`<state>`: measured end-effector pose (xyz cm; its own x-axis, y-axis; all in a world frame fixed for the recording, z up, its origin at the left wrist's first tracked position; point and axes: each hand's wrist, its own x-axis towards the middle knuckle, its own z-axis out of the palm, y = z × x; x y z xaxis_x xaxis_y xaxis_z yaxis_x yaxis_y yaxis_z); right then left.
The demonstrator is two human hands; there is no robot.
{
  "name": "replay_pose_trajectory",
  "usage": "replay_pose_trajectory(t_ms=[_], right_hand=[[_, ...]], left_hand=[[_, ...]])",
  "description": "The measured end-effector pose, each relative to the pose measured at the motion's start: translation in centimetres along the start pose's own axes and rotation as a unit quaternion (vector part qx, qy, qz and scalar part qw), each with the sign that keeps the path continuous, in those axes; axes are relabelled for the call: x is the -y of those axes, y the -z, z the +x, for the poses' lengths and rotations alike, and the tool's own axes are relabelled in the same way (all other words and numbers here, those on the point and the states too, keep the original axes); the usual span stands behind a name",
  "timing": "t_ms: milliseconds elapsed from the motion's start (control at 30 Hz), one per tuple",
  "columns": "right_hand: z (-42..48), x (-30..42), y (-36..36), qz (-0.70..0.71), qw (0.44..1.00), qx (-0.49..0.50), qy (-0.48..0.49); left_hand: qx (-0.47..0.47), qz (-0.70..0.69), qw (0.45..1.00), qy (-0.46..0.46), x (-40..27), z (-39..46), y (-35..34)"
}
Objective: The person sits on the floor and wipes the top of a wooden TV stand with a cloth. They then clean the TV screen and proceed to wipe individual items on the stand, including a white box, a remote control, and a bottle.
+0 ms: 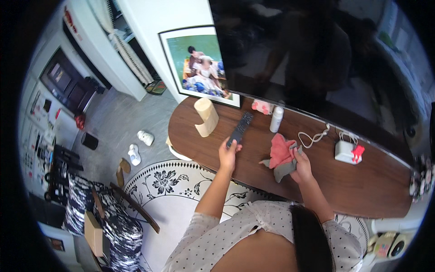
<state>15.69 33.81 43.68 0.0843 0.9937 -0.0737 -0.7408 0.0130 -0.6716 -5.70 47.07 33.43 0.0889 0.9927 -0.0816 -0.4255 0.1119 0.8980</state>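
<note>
A black remote control [240, 127] is gripped at its near end by my left hand [229, 154], its far end pointing away from me above the brown wooden cabinet top [253, 170]. In my right hand [302, 166] is a bunched cloth, pink on one side and grey on the other [282, 153]. The cloth hangs over the wood, apart from the remote. Just beyond my hands stands a white bottle [277, 119]. Left of the remote is a paper roll [207, 117] with its loose end partly unrolled.
A large dark television [289, 51] runs along the cabinet's back, with a framed photo [197, 68] beside it. A white cable [314, 137] and a white box [346, 153] lie at right. White shoes [135, 154] and a patterned rug [170, 180] are on the floor; a cushioned chair [119, 227] stands left.
</note>
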Motion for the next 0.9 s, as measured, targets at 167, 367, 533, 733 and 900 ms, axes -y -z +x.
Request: replay_pose_trajectory(t_ms=[167,367,533,733,900], right_hand=[[6.0,-0.5,-3.3,-0.077,0.995,0.012,0.055],[8.7,-2.7,-9.4,-0.252,0.934,0.184,0.174],[8.3,-4.1,-10.1,-0.378,0.877,0.206,0.215],[7.3,-3.5,-11.0,-0.407,0.851,0.234,0.236],[7.6,-3.9,-10.6,-0.513,0.752,0.245,0.335]], left_hand=[[0.035,-0.186,0.982,0.002,-5.4,-7.7,-3.6],[0.127,-0.128,0.983,0.024,-9.2,-11.1,-4.3],[0.188,-0.048,0.981,-0.019,-10.3,-12.5,-3.9],[0.132,-0.002,0.990,-0.044,-10.5,-13.4,-3.6],[0.088,0.068,0.991,-0.072,-11.3,-13.5,-3.5]])
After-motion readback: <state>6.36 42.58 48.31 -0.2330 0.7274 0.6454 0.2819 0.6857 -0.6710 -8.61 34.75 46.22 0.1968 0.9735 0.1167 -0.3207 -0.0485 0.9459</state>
